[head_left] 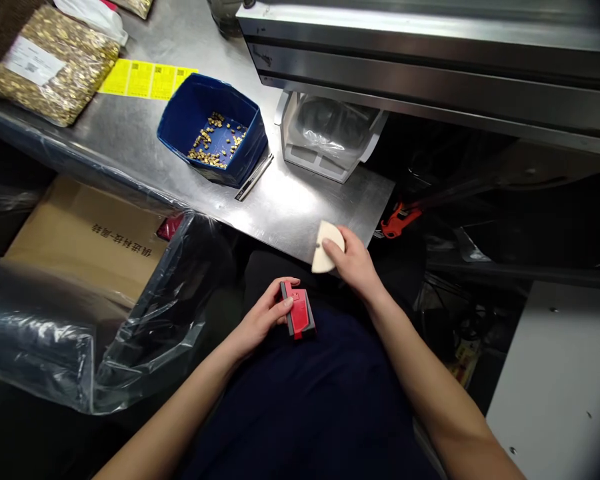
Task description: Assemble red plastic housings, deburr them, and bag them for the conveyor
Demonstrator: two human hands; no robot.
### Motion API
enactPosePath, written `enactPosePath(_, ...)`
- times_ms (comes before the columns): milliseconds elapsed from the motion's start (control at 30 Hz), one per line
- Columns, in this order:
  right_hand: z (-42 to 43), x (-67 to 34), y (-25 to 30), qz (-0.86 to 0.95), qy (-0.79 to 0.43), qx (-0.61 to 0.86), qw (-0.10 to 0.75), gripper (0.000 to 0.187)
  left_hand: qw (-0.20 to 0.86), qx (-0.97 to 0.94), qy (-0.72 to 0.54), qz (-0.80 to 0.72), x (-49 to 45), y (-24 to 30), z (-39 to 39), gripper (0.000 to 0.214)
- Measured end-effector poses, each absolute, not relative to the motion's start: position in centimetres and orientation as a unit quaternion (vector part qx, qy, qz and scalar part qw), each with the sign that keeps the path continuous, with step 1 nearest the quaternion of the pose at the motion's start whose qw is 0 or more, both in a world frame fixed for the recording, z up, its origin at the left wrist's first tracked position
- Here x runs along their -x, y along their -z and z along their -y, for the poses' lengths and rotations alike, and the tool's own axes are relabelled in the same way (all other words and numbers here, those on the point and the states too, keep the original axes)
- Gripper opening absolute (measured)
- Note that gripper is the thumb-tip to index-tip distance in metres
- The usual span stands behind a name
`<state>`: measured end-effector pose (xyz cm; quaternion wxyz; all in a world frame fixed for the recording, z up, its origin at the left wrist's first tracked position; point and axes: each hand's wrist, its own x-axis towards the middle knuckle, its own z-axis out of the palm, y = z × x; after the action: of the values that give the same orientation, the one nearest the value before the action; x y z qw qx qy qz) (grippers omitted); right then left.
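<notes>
My left hand (263, 317) is closed around a small red and dark grey plastic device (297, 311), held over my lap with the thumb on its top. My right hand (353, 261) pinches a cream fan-shaped piece (326, 245) at the near edge of the steel bench (290, 207). A blue bin (211, 129) with several small brass parts in its bottom stands farther back on the bench.
A clear plastic holder (327, 137) sits under a steel machine ledge (430, 67). A bag of brass parts (50, 63) and yellow labels (145, 80) lie at back left. A cardboard box (87, 237) and plastic sheeting (130, 333) fill the left. A red clamp handle (399, 220) sticks out right of the bench.
</notes>
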<state>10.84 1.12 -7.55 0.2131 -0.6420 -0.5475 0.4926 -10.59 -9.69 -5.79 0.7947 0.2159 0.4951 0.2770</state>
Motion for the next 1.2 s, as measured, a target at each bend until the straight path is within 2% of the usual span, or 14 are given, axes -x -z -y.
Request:
enactPosePath(133, -5.0, -8.6, 7.6, 0.644, -0.371, 0.660, 0.114, 0.046, 0.790, -0.157, -0.321, -0.498, 10.3, 5.5, 9.7, 0.049)
enactPosePath(233, -4.0, -8.8, 6.1, 0.676, -0.298, 0.663, 0.119, 0.046, 0.783, -0.092, -0.353, -0.503, 10.2, 5.2, 9.7, 0.053)
enactPosePath(333, -0.3, -10.2, 4.0, 0.691, -0.428, 0.564, 0.147, 0.027, 0.773, -0.035, -0.388, -0.501, 10.1, 5.1, 9.4, 0.051)
enactPosePath(400, 2.5, -10.9, 3.0, 0.703, -0.529, 0.458, 0.125, 0.022, 0.774, -0.011, -0.400, -0.491, 9.9, 5.2, 9.2, 0.048)
enactPosePath(467, 4.8, -10.9, 2.6, 0.718, -0.563, 0.396, 0.106, 0.021, 0.776, -0.003, -0.401, -0.486, 9.8, 5.2, 8.8, 0.045)
enactPosePath(567, 6.7, -10.3, 2.9, 0.710, -0.554, 0.410, 0.141, 0.023, 0.788, -0.031, -0.371, -0.491, 9.7, 5.0, 8.4, 0.047)
enactPosePath(667, 6.8, -10.2, 3.2, 0.657, -0.566, 0.454, 0.202, 0.032, 0.781, -0.154, -0.296, -0.527, 9.9, 4.4, 8.0, 0.054)
enactPosePath(767, 6.3, -10.9, 2.9, 0.627, -0.566, 0.479, 0.239, 0.034, 0.696, -0.352, -0.276, -0.562, 10.0, 3.6, 7.7, 0.050)
enactPosePath(867, 6.1, -11.6, 2.4, 0.625, -0.563, 0.477, 0.253, 0.032, 0.646, -0.464, -0.310, -0.521, 9.5, 2.9, 7.5, 0.045)
enactPosePath(1200, 7.6, -11.8, 2.4, 0.632, -0.536, 0.488, 0.276, 0.028, 0.666, -0.287, -0.465, -0.508, 4.9, 3.4, 7.4, 0.022)
